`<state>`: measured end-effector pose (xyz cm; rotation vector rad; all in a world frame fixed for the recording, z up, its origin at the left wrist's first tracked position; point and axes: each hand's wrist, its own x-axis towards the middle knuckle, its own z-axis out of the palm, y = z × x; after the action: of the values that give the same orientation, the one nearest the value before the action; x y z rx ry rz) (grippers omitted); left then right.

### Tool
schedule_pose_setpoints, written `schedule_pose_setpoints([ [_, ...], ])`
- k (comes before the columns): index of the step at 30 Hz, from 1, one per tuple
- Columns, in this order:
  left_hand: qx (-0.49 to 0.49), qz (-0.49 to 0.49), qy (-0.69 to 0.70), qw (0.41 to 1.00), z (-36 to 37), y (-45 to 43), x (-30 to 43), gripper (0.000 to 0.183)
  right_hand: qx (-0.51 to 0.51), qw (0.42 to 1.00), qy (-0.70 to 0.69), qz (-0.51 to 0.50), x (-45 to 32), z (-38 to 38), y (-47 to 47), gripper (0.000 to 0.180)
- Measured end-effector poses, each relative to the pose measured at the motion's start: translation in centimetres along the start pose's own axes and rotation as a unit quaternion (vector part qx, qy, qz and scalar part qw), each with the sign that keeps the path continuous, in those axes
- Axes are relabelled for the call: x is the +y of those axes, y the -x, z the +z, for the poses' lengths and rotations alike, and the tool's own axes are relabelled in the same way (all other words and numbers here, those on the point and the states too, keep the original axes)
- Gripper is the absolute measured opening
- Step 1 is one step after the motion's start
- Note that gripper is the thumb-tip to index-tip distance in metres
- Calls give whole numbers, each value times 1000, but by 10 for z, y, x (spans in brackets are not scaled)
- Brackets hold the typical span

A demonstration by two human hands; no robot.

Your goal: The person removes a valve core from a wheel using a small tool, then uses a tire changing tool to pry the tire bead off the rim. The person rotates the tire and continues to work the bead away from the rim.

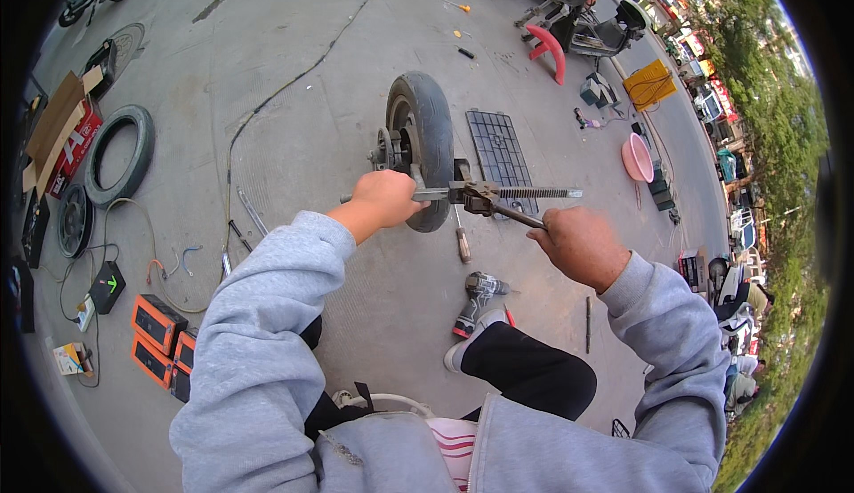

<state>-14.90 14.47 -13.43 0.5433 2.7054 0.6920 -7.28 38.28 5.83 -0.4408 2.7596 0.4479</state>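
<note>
A small scooter wheel with a black tyre [437,132] stands upright on the ground in front of me. Across its near side lies a metal ratchet tool, probably a tyre bead breaker, with a toothed bar [534,192]. My left hand [383,196] is closed around the bar's left part, beside the tyre. My right hand [582,246] grips the tool's lever handle [517,214], which slopes down to the right from the rusty ratchet head [479,196]. A metal jaw [417,178] of the tool reaches to the tyre's left side; its exact contact is hidden.
Near my foot lie a cordless drill [477,299] and a screwdriver [464,245]. A black plastic grid [502,152] is right of the wheel. Leftward are a loose tyre [140,159], orange boxes [150,357] and a hose [232,152]. A pink basin [637,158] stands at right.
</note>
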Motion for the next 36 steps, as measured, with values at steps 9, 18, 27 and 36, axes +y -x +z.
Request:
schedule_pose_setpoints([
  [9,52,3,38,998,-4,19,-4,44,28,998,24,-59,21,-25,-30,32],
  [18,-27,-16,26,999,-3,25,5,34,-32,997,26,-70,-4,-45,-12,32],
  [27,-16,-14,38,999,-4,33,-10,33,-38,995,81,39,11,-48,-23,29],
  [36,6,-38,0,999,-8,42,-32,35,60,998,22,0,14,19,-5,30],
])
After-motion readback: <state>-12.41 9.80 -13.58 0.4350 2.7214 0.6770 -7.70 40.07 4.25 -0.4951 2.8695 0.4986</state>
